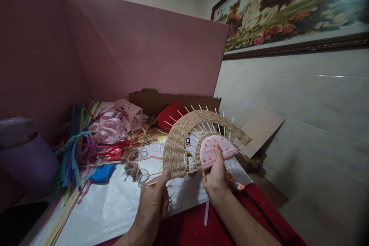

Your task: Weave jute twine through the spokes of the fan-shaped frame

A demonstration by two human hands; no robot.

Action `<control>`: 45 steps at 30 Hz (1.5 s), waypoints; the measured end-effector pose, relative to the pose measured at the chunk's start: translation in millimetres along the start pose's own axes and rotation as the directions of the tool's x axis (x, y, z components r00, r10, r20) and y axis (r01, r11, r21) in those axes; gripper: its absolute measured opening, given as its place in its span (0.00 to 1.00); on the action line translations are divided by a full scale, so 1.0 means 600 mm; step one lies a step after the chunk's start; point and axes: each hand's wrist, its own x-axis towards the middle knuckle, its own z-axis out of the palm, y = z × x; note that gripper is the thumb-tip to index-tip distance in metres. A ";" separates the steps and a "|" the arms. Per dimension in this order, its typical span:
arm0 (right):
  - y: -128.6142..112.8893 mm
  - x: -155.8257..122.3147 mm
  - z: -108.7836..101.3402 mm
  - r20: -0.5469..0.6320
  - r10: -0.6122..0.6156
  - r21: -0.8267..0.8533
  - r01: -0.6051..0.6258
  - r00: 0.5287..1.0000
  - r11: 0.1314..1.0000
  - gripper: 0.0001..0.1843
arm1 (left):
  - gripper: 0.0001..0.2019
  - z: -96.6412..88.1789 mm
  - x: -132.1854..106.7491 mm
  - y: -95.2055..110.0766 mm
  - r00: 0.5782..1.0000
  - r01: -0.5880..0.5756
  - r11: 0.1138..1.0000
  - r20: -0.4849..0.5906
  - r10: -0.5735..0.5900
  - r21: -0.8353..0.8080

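I hold up a half-round woven piece (pixel 184 130): a jute-twine arch wound over thin wooden sticks that fan out from a pink dotted fabric half-disc (pixel 211 148). My left hand (pixel 152 203) pinches the lower left end of the twine arch, fingers closed. My right hand (pixel 216 178) grips the base of the piece, thumb pressed on the pink half-disc. A loose strand of twine (pixel 135 169) trails from the weave down to the white sheet.
A white sheet (pixel 115 207) covers the table over a red cloth (pixel 196 226). Pink dotted fabric (pixel 115 121), coloured pipe cleaners (pixel 72 150), red scissors (pixel 111 153), a blue piece (pixel 100 173) and loose sticks (pixel 62 219) lie at left. Cardboard box (pixel 173 100) behind; pink partition and tiled wall surround.
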 end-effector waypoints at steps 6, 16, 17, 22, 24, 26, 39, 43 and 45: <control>0.002 -0.001 -0.001 0.021 -0.010 -0.005 0.010 1.000 1.000 0.30 | 0.25 0.002 0.000 0.003 1.000 0.006 1.000 -0.001 -0.006 0.014; 0.004 0.002 -0.001 0.025 -0.004 0.021 0.003 1.000 1.000 0.30 | 0.21 0.000 -0.001 0.005 0.997 0.040 0.997 0.062 -0.036 -0.061; 0.005 0.001 -0.001 0.028 -0.003 0.020 0.002 1.000 1.000 0.30 | 0.20 0.000 -0.002 0.004 0.997 0.042 0.996 0.066 -0.037 -0.079; 0.008 -0.003 0.000 0.057 -0.004 0.017 0.003 0.998 1.000 0.29 | 0.19 0.001 -0.002 0.002 0.994 0.091 0.984 0.067 -0.082 -0.153; 0.010 -0.003 0.000 0.056 -0.002 0.022 0.001 0.998 1.000 0.29 | 0.19 0.000 0.000 0.001 0.994 0.107 0.981 0.046 -0.100 -0.161; 0.012 -0.004 0.000 0.041 0.002 0.028 -0.004 0.999 1.000 0.29 | 0.19 -0.001 0.003 0.000 0.993 0.114 0.979 0.027 -0.111 -0.167; 0.006 0.002 -0.001 -0.008 0.033 -0.002 -0.033 0.999 0.999 0.28 | 0.15 -0.002 -0.001 -0.007 0.989 0.053 0.995 0.143 -0.041 -0.081; 0.006 0.001 -0.001 0.012 0.040 0.021 -0.040 0.999 0.999 0.29 | 0.17 -0.003 0.003 -0.012 0.991 0.090 0.988 0.115 -0.075 -0.126; 0.006 0.000 -0.001 0.015 0.047 0.028 -0.048 0.999 0.998 0.29 | 0.18 -0.002 0.004 -0.014 0.993 0.087 0.986 0.097 -0.074 -0.142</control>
